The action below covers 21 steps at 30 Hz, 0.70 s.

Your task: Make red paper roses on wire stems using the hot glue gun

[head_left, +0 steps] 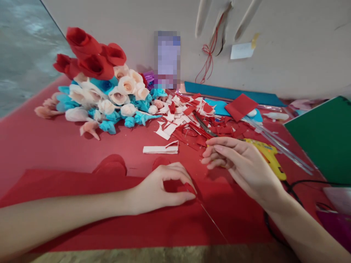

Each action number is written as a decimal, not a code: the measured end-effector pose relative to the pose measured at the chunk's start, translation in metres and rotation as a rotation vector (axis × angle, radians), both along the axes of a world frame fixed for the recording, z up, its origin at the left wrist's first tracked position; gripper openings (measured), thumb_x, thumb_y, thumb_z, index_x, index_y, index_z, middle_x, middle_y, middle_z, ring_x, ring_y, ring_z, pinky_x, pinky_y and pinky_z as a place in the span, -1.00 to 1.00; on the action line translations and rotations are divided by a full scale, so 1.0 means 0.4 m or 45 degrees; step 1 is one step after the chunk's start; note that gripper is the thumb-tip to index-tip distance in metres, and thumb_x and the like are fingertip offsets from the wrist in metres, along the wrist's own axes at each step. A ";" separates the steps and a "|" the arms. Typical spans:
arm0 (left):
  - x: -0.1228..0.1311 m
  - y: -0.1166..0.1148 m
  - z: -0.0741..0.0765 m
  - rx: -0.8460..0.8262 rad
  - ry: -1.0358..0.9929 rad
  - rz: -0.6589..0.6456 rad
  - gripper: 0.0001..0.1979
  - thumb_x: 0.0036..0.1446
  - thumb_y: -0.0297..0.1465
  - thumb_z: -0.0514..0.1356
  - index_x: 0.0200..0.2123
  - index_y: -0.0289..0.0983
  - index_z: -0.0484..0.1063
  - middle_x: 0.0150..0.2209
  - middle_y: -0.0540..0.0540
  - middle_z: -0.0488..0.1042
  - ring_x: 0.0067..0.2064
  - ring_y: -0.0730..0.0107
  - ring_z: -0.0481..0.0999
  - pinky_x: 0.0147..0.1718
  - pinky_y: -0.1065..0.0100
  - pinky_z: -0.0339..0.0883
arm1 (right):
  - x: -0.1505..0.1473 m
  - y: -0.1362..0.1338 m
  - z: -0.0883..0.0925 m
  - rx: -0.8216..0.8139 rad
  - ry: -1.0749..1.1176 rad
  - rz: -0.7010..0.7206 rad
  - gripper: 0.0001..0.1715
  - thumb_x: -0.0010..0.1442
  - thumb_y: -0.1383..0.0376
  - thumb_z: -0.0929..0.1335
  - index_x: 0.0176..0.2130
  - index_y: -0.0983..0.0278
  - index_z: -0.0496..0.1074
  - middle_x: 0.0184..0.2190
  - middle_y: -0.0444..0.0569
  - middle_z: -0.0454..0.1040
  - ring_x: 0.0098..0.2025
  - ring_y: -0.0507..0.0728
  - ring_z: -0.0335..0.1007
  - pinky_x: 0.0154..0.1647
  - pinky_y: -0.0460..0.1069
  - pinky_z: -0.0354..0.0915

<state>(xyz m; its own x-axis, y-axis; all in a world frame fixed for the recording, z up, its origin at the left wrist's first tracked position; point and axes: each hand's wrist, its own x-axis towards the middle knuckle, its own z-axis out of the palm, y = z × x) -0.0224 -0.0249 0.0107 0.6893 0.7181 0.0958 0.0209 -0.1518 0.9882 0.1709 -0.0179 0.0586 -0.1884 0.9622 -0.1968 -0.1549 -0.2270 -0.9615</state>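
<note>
My left hand [164, 188] rests on a red sheet [82, 204] and pinches a small rolled piece of red paper [188, 189] at the end of a thin wire stem [214, 223] that runs toward the near edge. My right hand [236, 162] hovers just to the right, fingers curled loosely, lying over a yellow glue gun [270, 157]; whether it grips the gun is hidden. Red petal shapes [111, 165] lie beside my left hand.
A heap of red, white, pink and blue paper roses [101, 87] fills the back left. Red and white paper scraps [189, 120] with scissors [204, 126] lie in the middle. A green board [323, 135] stands at right, clear sticks [276, 140] beside it. A black cord [301, 182] trails right.
</note>
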 end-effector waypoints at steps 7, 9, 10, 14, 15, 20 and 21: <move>0.001 -0.001 -0.003 0.017 0.008 -0.010 -0.93 0.00 -0.45 0.23 -0.44 -0.36 0.45 -0.42 -0.10 0.46 -0.30 0.39 0.40 -0.17 0.29 0.28 | 0.002 -0.006 -0.009 0.033 -0.036 -0.010 -0.85 0.19 0.41 0.24 -0.34 0.29 0.39 -0.61 -0.22 0.30 -0.67 -0.11 0.21 -0.67 -0.21 0.20; 0.000 -0.002 -0.003 0.020 0.009 -0.015 -0.94 0.01 -0.44 0.22 -0.44 -0.34 0.45 -0.42 -0.09 0.46 -0.30 0.39 0.40 -0.15 0.28 0.28 | 0.003 -0.009 -0.008 0.034 -0.033 -0.033 -0.88 0.18 0.40 0.26 -0.34 0.29 0.39 -0.64 -0.24 0.24 -0.68 -0.14 0.14 -0.69 -0.24 0.13; 0.000 -0.002 -0.002 0.017 0.010 -0.015 -0.94 0.01 -0.44 0.22 -0.44 -0.34 0.45 -0.42 -0.09 0.46 -0.30 0.39 0.41 -0.15 0.28 0.27 | 0.003 -0.010 -0.007 0.038 -0.043 -0.043 -0.89 0.18 0.39 0.27 -0.33 0.28 0.40 -0.64 -0.25 0.24 -0.68 -0.15 0.14 -0.69 -0.24 0.12; 0.000 -0.002 0.001 0.006 -0.001 -0.005 -0.94 0.00 -0.45 0.23 -0.44 -0.34 0.45 -0.42 -0.10 0.47 -0.29 0.38 0.41 -0.15 0.27 0.27 | 0.004 -0.011 -0.001 0.082 -0.138 -0.041 -0.90 0.13 0.34 0.34 -0.26 0.28 0.41 -0.53 -0.14 0.45 -0.55 -0.05 0.37 -0.54 -0.18 0.33; 0.000 -0.002 0.002 0.003 -0.006 -0.002 -0.95 0.00 -0.45 0.23 -0.44 -0.33 0.45 -0.42 -0.10 0.47 -0.29 0.38 0.41 -0.16 0.28 0.28 | 0.004 -0.011 0.000 0.085 -0.152 -0.048 -0.87 0.10 0.34 0.37 -0.26 0.28 0.42 -0.48 -0.09 0.49 -0.48 0.00 0.43 -0.48 -0.16 0.37; -0.001 -0.001 0.004 -0.046 -0.026 0.013 -0.96 0.01 -0.46 0.22 -0.43 -0.33 0.44 -0.40 -0.09 0.47 -0.28 0.38 0.42 -0.11 0.27 0.26 | 0.006 -0.008 0.000 0.064 -0.169 -0.125 -0.80 -0.03 0.36 0.45 -0.30 0.28 0.45 -0.38 -0.04 0.54 -0.30 0.09 0.48 -0.37 -0.15 0.42; -0.001 -0.001 0.003 -0.059 -0.031 0.016 -0.96 0.01 -0.46 0.22 -0.43 -0.33 0.44 -0.40 -0.09 0.47 -0.27 0.38 0.42 -0.11 0.27 0.25 | 0.006 -0.008 0.000 0.058 -0.170 -0.134 -0.79 -0.04 0.36 0.46 -0.31 0.27 0.46 -0.39 -0.05 0.54 -0.33 0.07 0.49 -0.38 -0.16 0.41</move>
<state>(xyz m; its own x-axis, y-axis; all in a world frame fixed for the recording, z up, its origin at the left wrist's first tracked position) -0.0227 -0.0252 0.0121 0.6779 0.7309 0.0789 -0.0014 -0.1061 0.9944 0.1734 -0.0213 0.0586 -0.0610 0.9838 -0.1688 -0.0454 -0.1717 -0.9841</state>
